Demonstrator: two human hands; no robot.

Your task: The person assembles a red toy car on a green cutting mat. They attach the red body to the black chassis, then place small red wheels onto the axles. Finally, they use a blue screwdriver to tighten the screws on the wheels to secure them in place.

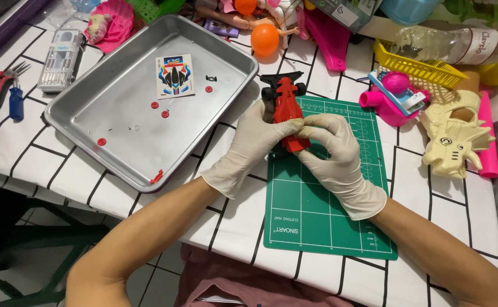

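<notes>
I see both gloved hands closed on the red car (286, 111) over the mat's (317, 210) far edge: left hand (252, 149) steadies, right hand (331, 156) pinches; tray (112, 113) left keeps loose parts

From here I can't see the lower half of the red toy car (286, 108); my gloved left hand (249, 149) and right hand (335, 162) cover it. The small red parts (154, 105) in the metal tray (118, 153) are too tiny to identify. The top edge cuts off the doll (243, 20).
</notes>
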